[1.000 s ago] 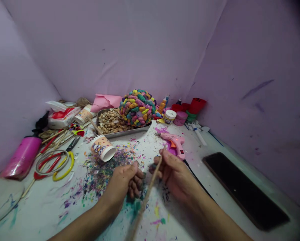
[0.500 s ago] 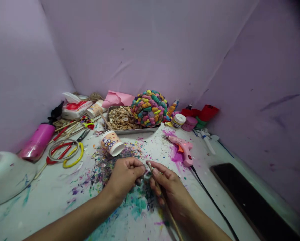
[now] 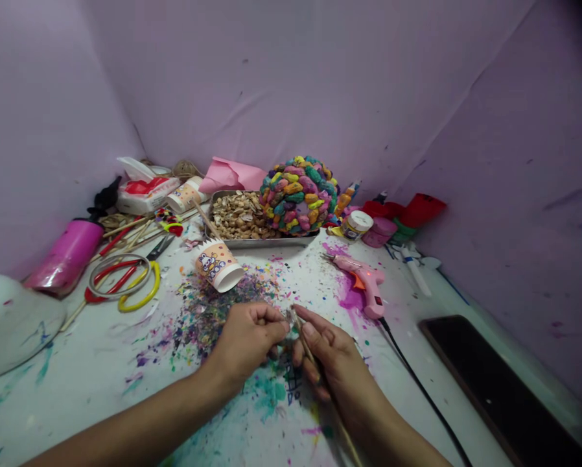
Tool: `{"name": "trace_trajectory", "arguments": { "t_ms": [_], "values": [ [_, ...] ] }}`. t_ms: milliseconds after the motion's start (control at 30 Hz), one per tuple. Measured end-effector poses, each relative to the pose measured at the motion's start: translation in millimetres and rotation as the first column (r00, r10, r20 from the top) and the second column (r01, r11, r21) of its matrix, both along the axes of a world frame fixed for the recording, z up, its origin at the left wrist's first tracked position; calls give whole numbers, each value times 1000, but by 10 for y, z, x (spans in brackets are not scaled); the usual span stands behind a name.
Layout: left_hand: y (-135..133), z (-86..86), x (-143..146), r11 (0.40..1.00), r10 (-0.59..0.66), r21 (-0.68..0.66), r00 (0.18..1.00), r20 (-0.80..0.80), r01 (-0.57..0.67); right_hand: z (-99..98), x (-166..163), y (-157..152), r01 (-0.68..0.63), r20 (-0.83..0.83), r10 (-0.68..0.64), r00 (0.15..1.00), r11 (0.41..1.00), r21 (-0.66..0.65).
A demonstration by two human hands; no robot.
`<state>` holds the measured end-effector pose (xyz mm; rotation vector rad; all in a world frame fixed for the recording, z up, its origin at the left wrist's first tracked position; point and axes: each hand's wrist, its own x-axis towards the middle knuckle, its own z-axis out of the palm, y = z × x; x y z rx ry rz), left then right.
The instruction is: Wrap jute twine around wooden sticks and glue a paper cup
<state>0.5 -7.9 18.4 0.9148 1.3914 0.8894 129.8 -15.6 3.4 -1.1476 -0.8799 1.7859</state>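
Observation:
My right hand point(image 3: 342, 357) grips a long thin wooden stick point(image 3: 340, 425), its upper end held at the fingertips and the rest slanting down toward me. Close beside that end, my left hand point(image 3: 246, 340) is closed in a pinch between thumb and forefinger. Whatever it pinches is too small or too hidden to name. A paper cup point(image 3: 214, 261) with a cut, jagged rim lies on its side just beyond my left hand. To the right of my hands rests a pink hot glue gun point(image 3: 363, 280) with a black cord.
Behind sits a metal tray point(image 3: 252, 244) of peanut shells point(image 3: 237, 217), with a multicoloured ball of painted shells point(image 3: 299, 196). Scissors point(image 3: 148, 285), sticks and a pink bottle point(image 3: 70, 254) lie left. Paint jars point(image 3: 358, 224) and a dark phone point(image 3: 490, 383) are right.
The view has shifted a little, so the objects at the back sit slightly higher in the picture. Both hands keep nearly the same pose, the left fingertips close to the stick's end.

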Motion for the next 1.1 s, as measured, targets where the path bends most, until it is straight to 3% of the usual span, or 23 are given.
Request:
{"name": "trace_trajectory", "arguments": {
  "t_ms": [467,1100],
  "values": [
    [-16,35,10,993,-111,31,994,-8,111,-42,-21,-39,-29,179,17,984,997,66],
    [-12,16,14,999,-37,27,998,-45,38,-31,-27,-48,-53,135,39,990,993,105]
  ]
}}
